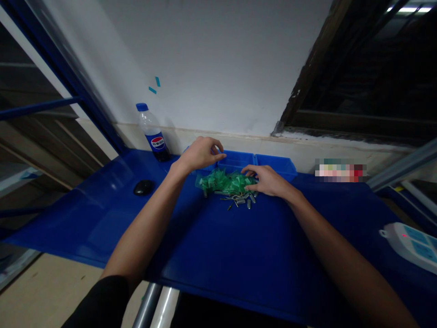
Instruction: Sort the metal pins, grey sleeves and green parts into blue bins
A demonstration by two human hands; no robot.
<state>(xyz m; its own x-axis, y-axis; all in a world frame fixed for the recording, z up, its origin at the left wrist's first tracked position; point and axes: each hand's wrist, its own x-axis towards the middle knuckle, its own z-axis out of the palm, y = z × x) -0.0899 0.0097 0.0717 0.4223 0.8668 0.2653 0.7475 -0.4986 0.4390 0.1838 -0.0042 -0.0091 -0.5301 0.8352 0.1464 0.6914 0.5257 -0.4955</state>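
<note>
My left hand (203, 152) hovers over the left part of the blue bins, its fingers bent and a gap showing between thumb and fingers. Nothing can be seen in it. At the right end of a pile of small green plastic pieces (221, 182), my right hand (265, 179) has thumb and fingers apart, touching or just above the pile. In front of the pile lie several small metal cylinders and thin pins (241, 199), loose on the blue tabletop (218, 246). Behind it stand blue plastic bins (239, 157), partly hidden by my hands.
A cola bottle (155, 136) stands against the wall at the back left. Nearer on that side lies a black computer mouse (143, 187). A white power strip (413, 246) rests at the right edge, and a blurred-out item (340, 170) sits at the back right.
</note>
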